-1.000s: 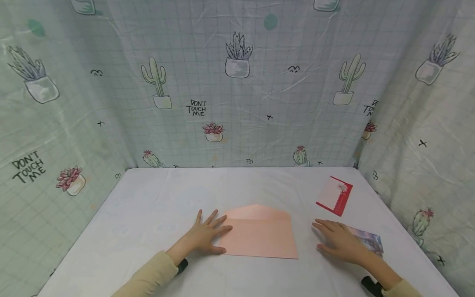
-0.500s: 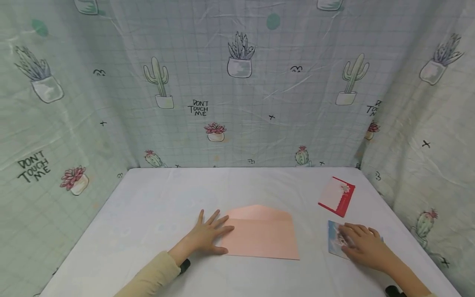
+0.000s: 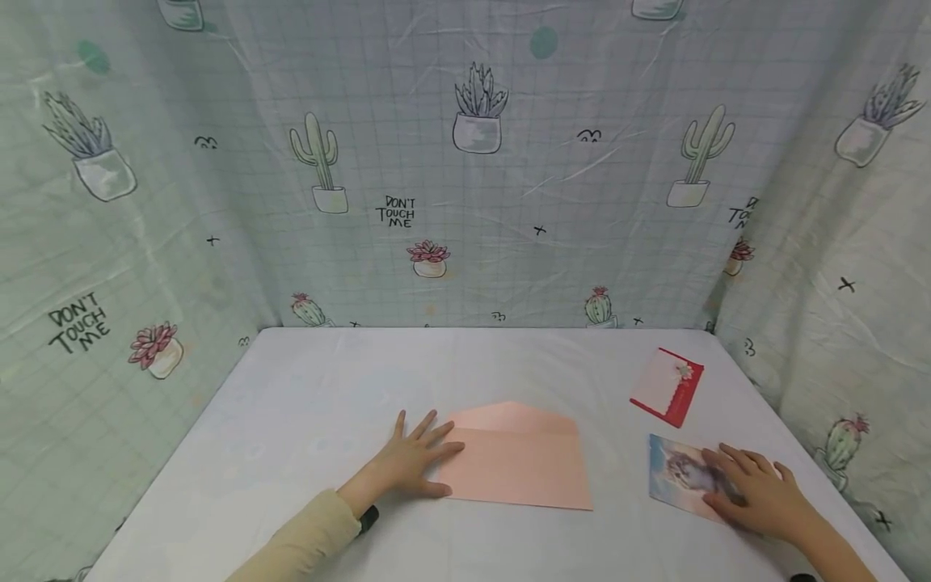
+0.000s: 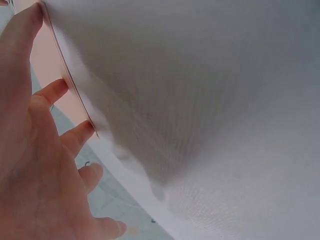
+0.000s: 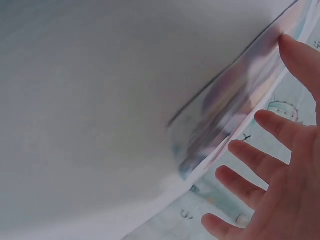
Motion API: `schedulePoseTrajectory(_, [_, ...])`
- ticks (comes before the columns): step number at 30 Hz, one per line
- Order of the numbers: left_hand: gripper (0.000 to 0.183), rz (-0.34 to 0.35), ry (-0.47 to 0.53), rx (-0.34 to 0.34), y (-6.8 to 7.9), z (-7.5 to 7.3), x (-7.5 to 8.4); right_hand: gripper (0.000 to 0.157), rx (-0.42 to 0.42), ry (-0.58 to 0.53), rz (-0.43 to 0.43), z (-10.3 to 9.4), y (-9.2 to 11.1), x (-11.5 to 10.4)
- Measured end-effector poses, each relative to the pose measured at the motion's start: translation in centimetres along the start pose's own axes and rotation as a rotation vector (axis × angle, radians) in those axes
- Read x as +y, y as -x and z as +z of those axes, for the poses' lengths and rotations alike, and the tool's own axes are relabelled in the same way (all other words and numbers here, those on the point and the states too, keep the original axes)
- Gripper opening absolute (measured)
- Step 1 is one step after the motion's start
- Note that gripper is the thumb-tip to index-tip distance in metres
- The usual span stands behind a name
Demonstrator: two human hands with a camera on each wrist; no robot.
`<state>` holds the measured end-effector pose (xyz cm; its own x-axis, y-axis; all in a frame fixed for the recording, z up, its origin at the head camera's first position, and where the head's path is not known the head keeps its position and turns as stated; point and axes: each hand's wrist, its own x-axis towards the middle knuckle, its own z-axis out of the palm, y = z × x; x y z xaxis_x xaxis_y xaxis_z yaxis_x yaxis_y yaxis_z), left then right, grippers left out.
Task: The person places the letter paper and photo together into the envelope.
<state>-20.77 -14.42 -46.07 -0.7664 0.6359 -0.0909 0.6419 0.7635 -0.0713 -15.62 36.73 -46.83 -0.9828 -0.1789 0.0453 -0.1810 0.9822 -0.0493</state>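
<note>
A pink envelope (image 3: 516,469) lies flat in mid-table, its pointed flap spread out at the far side. My left hand (image 3: 410,461) rests with spread fingers on the envelope's left edge; in the left wrist view the thumb and fingertips touch that edge. On the right, a card with a kitten picture (image 3: 680,473) lies on the table. My right hand (image 3: 760,489) is over the card's right part with fingers extended and covers some of it. In the right wrist view, the thumb (image 5: 292,55) touches the card, while the other fingers spread beyond it.
A red-and-white card (image 3: 665,388) with a flower decoration lies behind the kitten card, near the table's right side. The white-covered table (image 3: 349,364) meets a cactus-print curtain (image 3: 509,186) at the back and both sides.
My right hand has moved right across the kitten card, uncovering its left part and picture. The left hand stays on the envelope. The whole head view has shifted slightly.
</note>
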Motion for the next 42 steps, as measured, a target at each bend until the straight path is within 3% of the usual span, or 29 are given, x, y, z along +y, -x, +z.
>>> schedulePoseTrajectory(26, [0.069,-0.006,0.023,-0.019,0.1,-0.5,0.3,0.089,-0.076,0.023,0.078,-0.1,0.2,1.6])
schedulePoseTrajectory(42, [0.068,-0.007,0.059,-0.012,0.1,-0.3,0.4,0.084,-0.041,0.026,0.116,-0.1,0.4,1.6])
